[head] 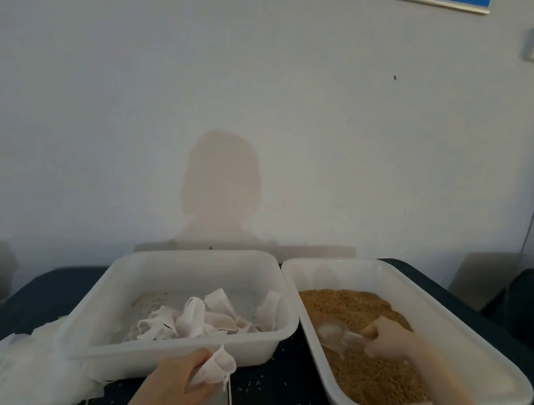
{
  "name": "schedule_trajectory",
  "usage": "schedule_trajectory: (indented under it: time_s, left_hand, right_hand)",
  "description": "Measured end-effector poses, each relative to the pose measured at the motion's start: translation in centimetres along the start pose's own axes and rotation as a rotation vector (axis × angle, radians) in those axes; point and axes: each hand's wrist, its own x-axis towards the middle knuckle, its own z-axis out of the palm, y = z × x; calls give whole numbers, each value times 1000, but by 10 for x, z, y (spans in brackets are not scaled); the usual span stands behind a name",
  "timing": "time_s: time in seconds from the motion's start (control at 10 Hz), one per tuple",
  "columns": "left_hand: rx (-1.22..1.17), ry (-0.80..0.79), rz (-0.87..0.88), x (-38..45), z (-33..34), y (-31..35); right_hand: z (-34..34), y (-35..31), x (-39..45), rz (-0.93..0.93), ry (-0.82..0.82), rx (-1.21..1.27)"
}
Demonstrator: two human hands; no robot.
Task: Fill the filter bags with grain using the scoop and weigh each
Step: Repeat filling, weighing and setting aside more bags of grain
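Note:
My left hand [182, 373] grips a small white filter bag [217, 369] in front of the left tub, its drawstring hanging down. That white tub [114, 337] holds several more white filter bags [205, 319]. To the right, a second white tub [471, 352] is filled with brown grain [370, 380]. My right hand [389, 339] holds the handle of a clear plastic scoop [333, 335], whose bowl lies on the grain in the middle of that tub.
Both tubs stand on a dark table [289, 392] against a white wall. A heap of white cloth or bags [16, 371] lies at the near left. Loose grains are scattered on the table between the tubs.

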Motion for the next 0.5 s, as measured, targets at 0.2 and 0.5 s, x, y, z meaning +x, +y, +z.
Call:
schedule_trajectory:
  time_s: [0.2,0.5]
  left_hand:
    - [43,-51,-6,5,0,3]
    - [94,-118,-36,7,-6,9]
  right_hand:
    - [13,-1,3,-90,8,295]
    - [8,-23,23,-75,41,264]
